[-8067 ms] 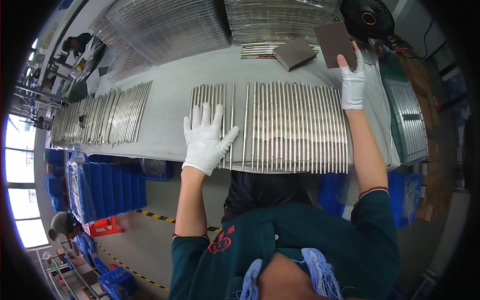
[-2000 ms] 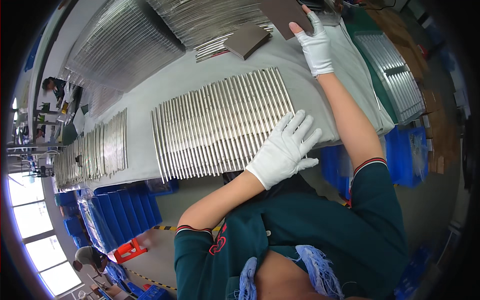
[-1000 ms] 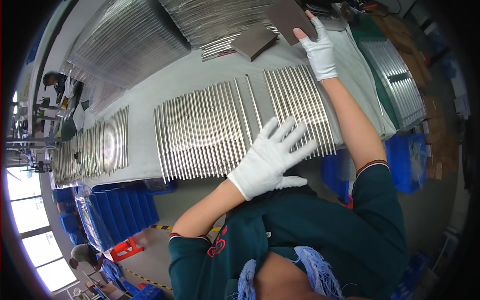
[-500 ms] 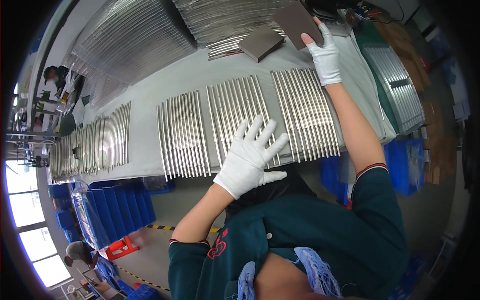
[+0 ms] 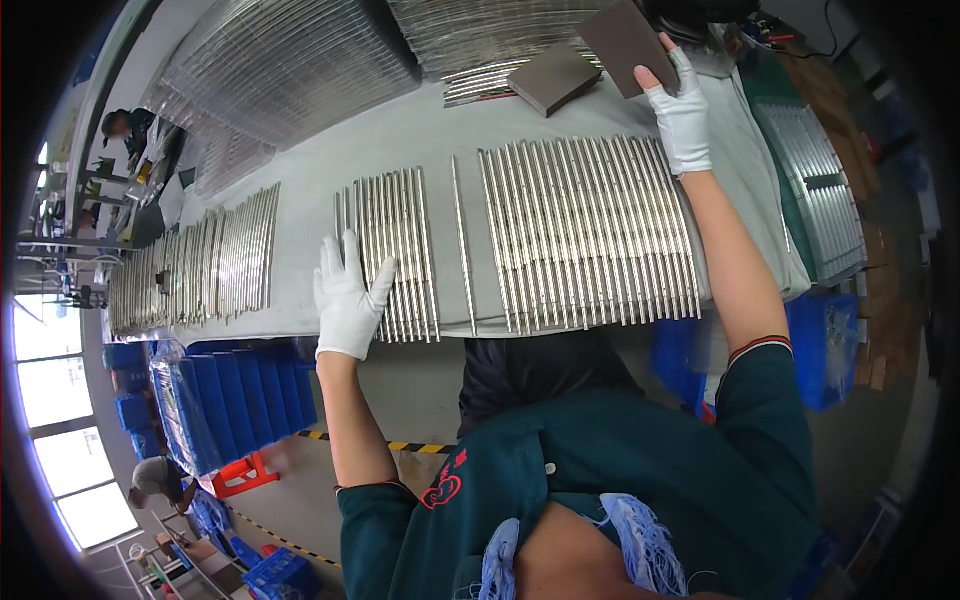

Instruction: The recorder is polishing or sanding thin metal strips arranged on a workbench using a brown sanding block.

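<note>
My left hand (image 5: 352,298), in a white glove with its thumb apart from its straight fingers, lies at the left edge of a small row of slim silvery metal rods (image 5: 405,250). My right hand (image 5: 684,115) wears a white glove with bare fingertips. It grips a dark brown-grey rectangular block (image 5: 625,45) above the far side of the table. A single metal rod (image 5: 462,245) lies apart between the small row and a wide row of rods (image 5: 590,235) on the right. A second brown-grey block (image 5: 555,82) rests partly over more rods (image 5: 475,88).
Farther left lies another rod row (image 5: 215,255) with a small dark item on it. Stacked clear plastic trays (image 5: 300,85) stand at the back of the cloth-covered table (image 5: 310,215). Blue bins (image 5: 235,410) are below the front edge. Two people appear at the far left.
My left hand has moved left, from the middle row to the left row. The middle rods have joined the right row, except one lying apart. My right hand still holds the block.
</note>
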Motion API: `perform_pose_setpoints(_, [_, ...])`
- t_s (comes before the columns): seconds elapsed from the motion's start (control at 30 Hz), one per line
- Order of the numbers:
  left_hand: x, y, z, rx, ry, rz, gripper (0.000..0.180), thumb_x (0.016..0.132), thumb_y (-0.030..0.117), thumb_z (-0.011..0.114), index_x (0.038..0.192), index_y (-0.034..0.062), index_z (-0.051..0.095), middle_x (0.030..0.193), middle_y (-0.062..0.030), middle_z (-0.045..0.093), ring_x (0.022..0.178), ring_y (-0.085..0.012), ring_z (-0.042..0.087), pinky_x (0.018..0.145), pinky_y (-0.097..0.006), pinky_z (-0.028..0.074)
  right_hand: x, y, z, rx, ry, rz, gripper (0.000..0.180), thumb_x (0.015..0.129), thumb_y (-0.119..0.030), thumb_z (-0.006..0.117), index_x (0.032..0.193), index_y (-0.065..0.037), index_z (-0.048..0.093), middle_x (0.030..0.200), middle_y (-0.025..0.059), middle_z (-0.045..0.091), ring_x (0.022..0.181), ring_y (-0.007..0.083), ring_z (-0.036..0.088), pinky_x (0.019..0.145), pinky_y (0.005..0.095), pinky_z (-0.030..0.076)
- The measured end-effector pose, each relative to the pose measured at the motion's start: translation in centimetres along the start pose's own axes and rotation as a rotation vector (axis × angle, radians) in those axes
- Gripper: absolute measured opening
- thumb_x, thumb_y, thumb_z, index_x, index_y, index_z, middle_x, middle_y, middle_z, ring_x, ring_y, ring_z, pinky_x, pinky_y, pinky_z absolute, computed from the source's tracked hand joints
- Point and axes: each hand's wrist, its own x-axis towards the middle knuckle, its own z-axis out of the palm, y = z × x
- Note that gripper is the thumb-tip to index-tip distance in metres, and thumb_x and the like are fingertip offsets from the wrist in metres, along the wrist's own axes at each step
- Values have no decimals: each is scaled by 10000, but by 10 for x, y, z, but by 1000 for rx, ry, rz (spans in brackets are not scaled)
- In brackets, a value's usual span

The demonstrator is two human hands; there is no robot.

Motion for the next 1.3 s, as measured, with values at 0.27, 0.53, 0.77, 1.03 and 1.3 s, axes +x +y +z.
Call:
perform_pose_setpoints(0.27, [6, 60, -7, -189, 36, 180, 769, 877, 598, 500, 1382, 23, 433, 1425, -279, 364, 1331, -476, 302, 1068, -587, 240, -8, -17, 5, -21, 4, 46, 586, 860, -191, 727, 1374, -64, 474, 1262, 81, 581, 1098, 144, 578, 943, 262, 461])
perform_pose_setpoints(0.53, [23, 58, -11, -522, 201, 247, 824, 837, 578, 596, 1409, 19, 396, 1446, -258, 361, 1363, -429, 298, 1109, -551, 213, -7, -16, 4, -77, 11, 4, 577, 867, -200, 722, 1371, -57, 479, 1233, 70, 590, 1084, 137, 572, 944, 260, 452])
perform_pose_setpoints(0.77, [35, 41, -1, -1809, 80, -292, 836, 963, 617, 297, 1484, -27, 184, 1559, -189, 162, 1450, -283, 147, 1195, -367, 118, -12, -28, 13, -94, -26, 5, 567, 876, -197, 711, 1376, -67, 478, 1251, 65, 582, 1094, 133, 563, 953, 260, 446])
perform_pose_setpoints(1.03, [34, 45, -4, -1911, -61, -131, 872, 958, 639, 246, 1481, -52, 148, 1557, -211, 140, 1461, -287, 95, 1195, -390, 87, -15, -27, 15, -136, -42, 3, 557, 883, -189, 702, 1379, -70, 477, 1255, 58, 580, 1105, 134, 554, 964, 267, 434])
perform_pose_setpoints(1.3, [106, 33, 33, -607, 332, 294, 435, 992, 343, 432, 1310, 60, 522, 1338, -189, 518, 1291, -361, 433, 1064, -395, 360, -13, -29, 16, -151, -25, -3, 561, 887, -163, 695, 1389, -70, 464, 1301, 72, 553, 1149, 146, 529, 997, 270, 406])
